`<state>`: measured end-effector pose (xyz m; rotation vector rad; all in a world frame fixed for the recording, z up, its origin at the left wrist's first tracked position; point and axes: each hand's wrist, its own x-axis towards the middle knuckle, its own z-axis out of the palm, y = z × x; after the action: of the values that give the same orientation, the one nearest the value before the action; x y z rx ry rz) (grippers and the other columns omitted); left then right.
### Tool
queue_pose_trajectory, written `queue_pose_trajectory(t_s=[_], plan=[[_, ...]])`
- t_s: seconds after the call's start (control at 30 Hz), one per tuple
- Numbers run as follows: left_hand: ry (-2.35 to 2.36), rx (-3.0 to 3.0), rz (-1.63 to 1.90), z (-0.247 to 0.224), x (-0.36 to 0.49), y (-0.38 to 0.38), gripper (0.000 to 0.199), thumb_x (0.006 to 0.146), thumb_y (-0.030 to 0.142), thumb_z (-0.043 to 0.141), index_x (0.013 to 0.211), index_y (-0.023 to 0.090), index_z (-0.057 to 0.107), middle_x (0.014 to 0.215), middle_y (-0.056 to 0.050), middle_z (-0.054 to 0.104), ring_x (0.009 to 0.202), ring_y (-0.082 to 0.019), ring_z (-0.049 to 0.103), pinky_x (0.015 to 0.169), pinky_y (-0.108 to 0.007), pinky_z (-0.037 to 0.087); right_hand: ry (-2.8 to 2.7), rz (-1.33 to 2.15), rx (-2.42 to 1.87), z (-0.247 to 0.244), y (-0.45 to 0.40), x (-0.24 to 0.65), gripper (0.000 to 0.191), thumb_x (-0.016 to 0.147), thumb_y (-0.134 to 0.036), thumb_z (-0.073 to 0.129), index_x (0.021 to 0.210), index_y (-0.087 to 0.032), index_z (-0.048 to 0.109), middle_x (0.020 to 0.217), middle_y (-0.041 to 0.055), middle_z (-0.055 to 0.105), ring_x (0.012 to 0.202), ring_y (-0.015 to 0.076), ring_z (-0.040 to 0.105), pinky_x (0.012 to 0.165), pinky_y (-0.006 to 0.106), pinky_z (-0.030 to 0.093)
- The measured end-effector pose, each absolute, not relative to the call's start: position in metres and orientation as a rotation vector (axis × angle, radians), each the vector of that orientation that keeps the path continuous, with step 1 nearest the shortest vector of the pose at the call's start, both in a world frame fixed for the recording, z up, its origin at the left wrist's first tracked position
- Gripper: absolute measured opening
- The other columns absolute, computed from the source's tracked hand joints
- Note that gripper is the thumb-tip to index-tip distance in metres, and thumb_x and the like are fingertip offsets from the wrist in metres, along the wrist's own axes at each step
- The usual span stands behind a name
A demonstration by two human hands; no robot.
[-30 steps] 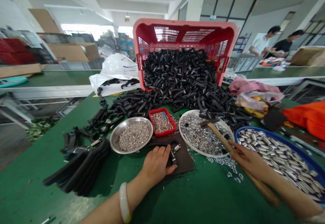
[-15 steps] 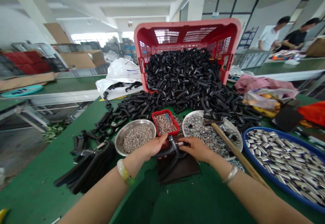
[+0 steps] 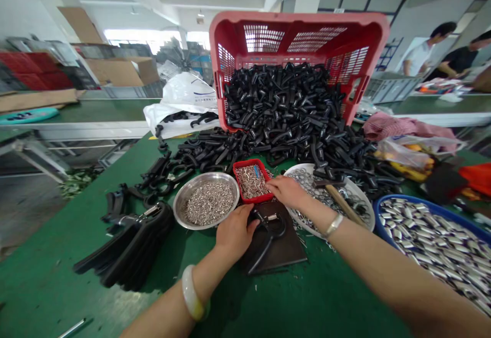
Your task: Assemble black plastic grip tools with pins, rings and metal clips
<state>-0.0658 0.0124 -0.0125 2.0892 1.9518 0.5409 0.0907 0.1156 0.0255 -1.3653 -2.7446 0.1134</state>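
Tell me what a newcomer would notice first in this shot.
The eye goes first to the red plastic crate, tipped over at the far end of the green workbench, with a big heap of black plastic parts spilling from it. In the middle, the left hand rests on a black part on a dark pad, and the right hand sits beside a small red tray. At lower right, a blue-rimmed tray holds shiny metal sleeves.

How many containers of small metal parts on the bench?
4: a steel bowl at left, a red tray just beyond and right of it, a white plate to its right, and a large blue tray at far right. Others could be hidden behind the black pile.
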Motion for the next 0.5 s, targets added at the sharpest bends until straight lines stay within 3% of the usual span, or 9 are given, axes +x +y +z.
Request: queue_pose_trajectory(t_s=[0.1, 0.23, 0.37, 0.5], plan=[[1.978, 2.057, 0.573, -0.012, -0.066, 0.009, 0.045, 0.080, 0.035, 0.049, 0.122, 0.018, 0.045, 0.115, -0.007, 0.057, 0.102, -0.019, 0.054, 0.087, -0.030, 0.042, -2.687, 0.045, -1.498, 0.028, 0.141, 0.066, 0.028, 0.085, -0.029, 0.042, 0.098, -0.015, 0.063, 0.096, 0.0113, 0.064, 0.091, 0.0197, 0.057, 0.078, 0.027, 0.041], [2.028, 2.163, 0.622, 0.002, -0.089, 0.006, 0.033, 0.085, 0.036, 0.041, 0.113, 0.025, 0.053, 0.114, -0.003, 0.057, 0.099, -0.017, 0.054, 0.083, -0.026, 0.042, -2.736, 0.054, -1.430, 0.027, 0.144, 0.031, 0.027, 0.083, -0.030, 0.044, 0.092, -0.017, 0.066, 0.094, 0.0113, 0.066, 0.089, 0.0210, 0.059, 0.075, 0.029, 0.043], [2.364, 1.982, 0.240, 0.017, -0.130, 0.022, 0.027, 0.082, 0.037, 0.044, 0.102, 0.030, 0.060, 0.100, -0.004, 0.062, 0.088, -0.023, 0.058, 0.070, -0.034, 0.046, -2.859, 0.136, -1.134, 0.028, 0.124, -0.004, 0.027, 0.082, -0.035, 0.045, 0.102, -0.026, 0.062, 0.105, 0.0027, 0.063, 0.099, 0.0171, 0.055, 0.083, 0.027, 0.041], [2.259, 1.889, -0.016, 0.019, -0.150, 0.039, 0.023, 0.076, 0.037, 0.049, 0.092, 0.030, 0.064, 0.093, -0.005, 0.065, 0.084, -0.027, 0.060, 0.066, -0.037, 0.046, -2.948, 0.185, -1.100, 0.024, 0.114, -0.038, 0.021, 0.074, -0.026, 0.056, 0.088, -0.016, 0.068, 0.095, 0.0129, 0.066, 0.094, 0.0256, 0.058, 0.078, 0.035, 0.044]])
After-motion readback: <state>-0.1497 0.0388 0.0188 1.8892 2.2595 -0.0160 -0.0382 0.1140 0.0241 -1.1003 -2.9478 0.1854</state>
